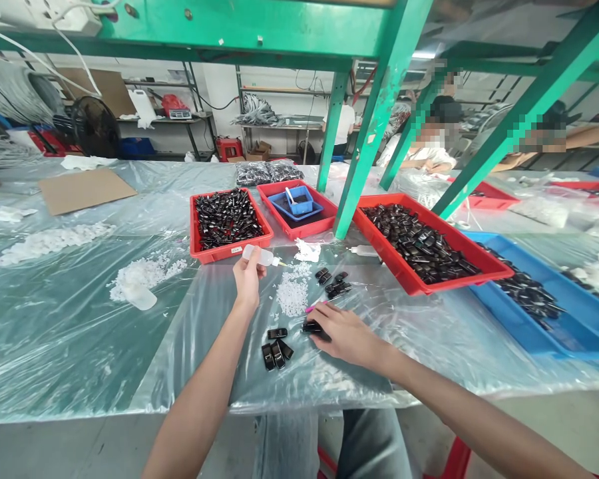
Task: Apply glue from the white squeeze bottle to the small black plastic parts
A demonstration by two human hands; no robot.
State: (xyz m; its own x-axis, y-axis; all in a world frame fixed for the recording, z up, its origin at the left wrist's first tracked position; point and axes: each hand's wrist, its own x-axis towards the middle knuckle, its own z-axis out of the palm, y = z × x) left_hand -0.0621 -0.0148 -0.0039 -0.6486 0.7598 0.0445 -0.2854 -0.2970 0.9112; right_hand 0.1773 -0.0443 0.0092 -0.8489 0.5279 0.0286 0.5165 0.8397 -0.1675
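Note:
My left hand is closed round a small translucent squeeze bottle, its thin tip pointing right. Over the plastic-covered table, my right hand has its fingers round a glossy black plastic part; a thin pink-ended stick shows along the same fingers. Between the hands lies a heap of tiny white pieces. Several loose black parts rest in front of me, left of the right hand. Another small group of black parts lies just beyond that hand.
Red trays of black parts stand at the back left and right, with a blue tray farther right. A red tray holds blue containers. A green post rises behind the table. Other people sit across at the right.

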